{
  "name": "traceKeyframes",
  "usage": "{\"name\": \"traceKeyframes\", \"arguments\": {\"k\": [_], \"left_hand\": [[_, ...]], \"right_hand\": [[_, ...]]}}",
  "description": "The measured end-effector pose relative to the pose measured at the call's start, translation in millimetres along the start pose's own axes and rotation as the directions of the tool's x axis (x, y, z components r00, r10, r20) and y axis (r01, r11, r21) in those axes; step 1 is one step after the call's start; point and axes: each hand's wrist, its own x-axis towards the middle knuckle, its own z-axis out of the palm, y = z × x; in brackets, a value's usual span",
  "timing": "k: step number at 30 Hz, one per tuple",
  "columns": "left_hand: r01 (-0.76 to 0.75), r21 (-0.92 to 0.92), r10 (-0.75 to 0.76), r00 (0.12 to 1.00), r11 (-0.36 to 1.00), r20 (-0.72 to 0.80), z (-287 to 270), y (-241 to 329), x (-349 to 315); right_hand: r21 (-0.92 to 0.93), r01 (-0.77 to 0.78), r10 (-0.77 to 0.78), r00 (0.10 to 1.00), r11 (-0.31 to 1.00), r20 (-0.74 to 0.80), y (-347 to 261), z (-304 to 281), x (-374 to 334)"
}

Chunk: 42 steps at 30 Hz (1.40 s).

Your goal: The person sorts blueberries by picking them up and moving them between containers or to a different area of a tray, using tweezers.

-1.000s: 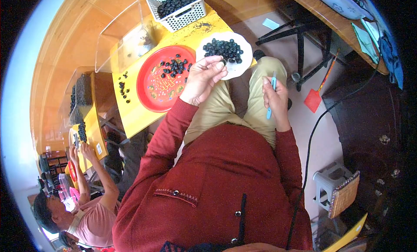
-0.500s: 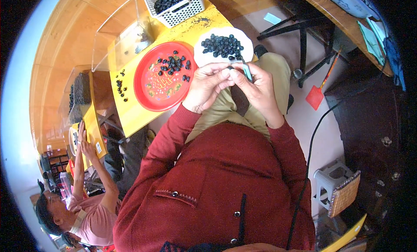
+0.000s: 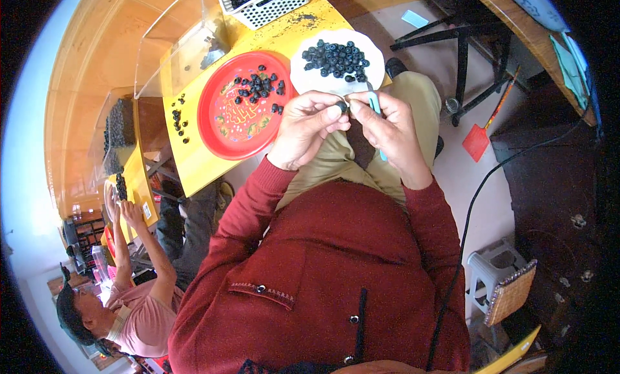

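Left hand (image 3: 309, 125) has its fingers pinching a small round black piece (image 3: 341, 107), and the right hand (image 3: 392, 127) grips a slim light-blue tool (image 3: 374, 101) just beside it. Tool's long axis runs nearly up-down in view, thin end aimed away from the body, toward the round white plate (image 3: 311, 82). Further out, the round red plate (image 3: 208, 119) on the yellow wooden bench (image 3: 188, 167) has yellow characters printed mid-base.

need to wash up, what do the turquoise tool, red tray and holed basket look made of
Turquoise tool: handle probably smooth plastic, from its even, solid colour; its thin greyish tip may be metal, too small to tell.
Red tray: glossy printed plastic or enamelled metal; smooth sheen and coloured pattern fit both.
Holed basket: probably moulded plastic, plain-finished, judging by its even rows of holes.
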Motion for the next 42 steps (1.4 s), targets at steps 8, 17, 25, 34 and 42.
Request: {"name": "traceKeyframes", "arguments": {"k": [8,17,25,34,42], "left_hand": [[0.005,-0.005,-0.005,0.999,1.000,-0.044,2.9,-2.7,1.7],[0.000,-0.012,0.000,1.000,1.000,-0.023,4.9,-7.5,-1.2],[-0.014,-0.005,0.014,1.000,1.000,-0.010,10.1,-8.2,-2.4],[-0.072,0.108,0.063,0.994,0.992,0.084,15.8,-1.6,-9.2],[-0.051,0.046,0.051,0.999,0.998,-0.005,17.2,-8.2,-10.3]], "right_hand": [[-0.532,0.392,-0.390,0.913,0.751,0.122,-1.7,1.6,-12.2],[-0.648,0.418,-0.420,0.893,0.637,0.163,-5.2,-1.6,-18.6],[-0.627,0.415,-0.406,0.898,0.659,0.168,-6.9,-5.7,-22.6],[-0.456,0.361,-0.326,0.932,0.813,0.157,-4.5,-10.4,-23.2],[-0.476,0.457,-0.439,0.885,0.751,0.156,-5.4,-8.5,-29.1]]}}
